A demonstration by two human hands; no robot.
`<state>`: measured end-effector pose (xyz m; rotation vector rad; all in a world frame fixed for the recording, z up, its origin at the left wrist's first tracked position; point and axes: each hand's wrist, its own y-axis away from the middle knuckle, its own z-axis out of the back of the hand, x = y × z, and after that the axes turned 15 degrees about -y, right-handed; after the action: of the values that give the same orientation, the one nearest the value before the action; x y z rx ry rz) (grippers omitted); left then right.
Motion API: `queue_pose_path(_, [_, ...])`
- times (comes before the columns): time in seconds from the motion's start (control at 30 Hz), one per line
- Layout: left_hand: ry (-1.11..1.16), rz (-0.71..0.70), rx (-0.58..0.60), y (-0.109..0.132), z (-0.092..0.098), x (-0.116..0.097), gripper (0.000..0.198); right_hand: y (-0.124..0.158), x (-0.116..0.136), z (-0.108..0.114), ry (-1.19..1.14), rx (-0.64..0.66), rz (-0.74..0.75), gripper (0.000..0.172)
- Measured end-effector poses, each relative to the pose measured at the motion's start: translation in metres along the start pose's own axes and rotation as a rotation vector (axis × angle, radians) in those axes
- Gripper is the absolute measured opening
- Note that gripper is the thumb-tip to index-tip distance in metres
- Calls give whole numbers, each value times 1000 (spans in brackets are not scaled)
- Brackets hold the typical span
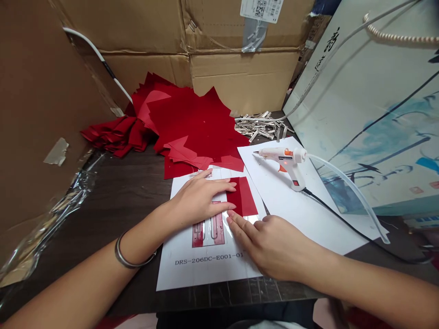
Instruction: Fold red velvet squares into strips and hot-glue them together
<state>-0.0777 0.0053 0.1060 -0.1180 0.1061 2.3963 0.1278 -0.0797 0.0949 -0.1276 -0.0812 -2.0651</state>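
My left hand (pixel 202 196) lies flat on a clear plastic sleeve over a printed white sheet (pixel 206 269), its fingertips resting on a rectangular piece of red felt (pixel 244 197). My right hand (pixel 270 244) is close by, with its fingertips on the sleeve at the red piece's lower edge. The sheet bears red shapes and the code DRS-206DC-E001-01. A white hot glue gun (pixel 286 165) with an orange trigger lies on a second white sheet (pixel 313 219), to the right of my hands.
A heap of cut red felt pieces (pixel 195 123) and a pile of metal hair clips (pixel 262 125) lie at the back of the dark table (pixel 130 187). Cardboard boxes (pixel 240 59) stand behind and left. A printed paper bag (pixel 373 128) stands right, with cables running nearby.
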Motion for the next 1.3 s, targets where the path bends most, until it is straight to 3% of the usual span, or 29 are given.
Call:
queue_pose_path(0.13, [-8, -18, -7, 1, -2, 1, 42, 3, -11, -2, -223, -111, 64, 46])
queue_pose_path(0.23, [-9, -46, -24, 1, -4, 2, 41, 4, -28, -4, -397, -294, 134, 39])
queue_pose_path(0.37, [6, -57, -36, 0, -5, 3, 40, 2, -46, -3, -431, -444, 42, 39])
queue_pose_path(0.53, [26, -93, -33, 2, -4, 2, 51, -3, -47, -2, -482, -334, -137, 43])
queue_pose_path(0.7, [40, -110, -29, 2, -3, 5, 61, -3, -41, 2, -377, -138, -135, 43])
queue_pose_path(0.87, [83, -176, -28, 2, 2, 11, 62, -3, -37, 6, -250, -80, -117, 46])
queue_pose_path(1.0, [89, -37, 10, 2, 1, 9, 39, -4, -36, 4, -182, -72, -90, 48])
queue_pose_path(1.3, [206, 121, -124, -8, -15, 6, 33, -2, -33, 4, -181, -60, -85, 49])
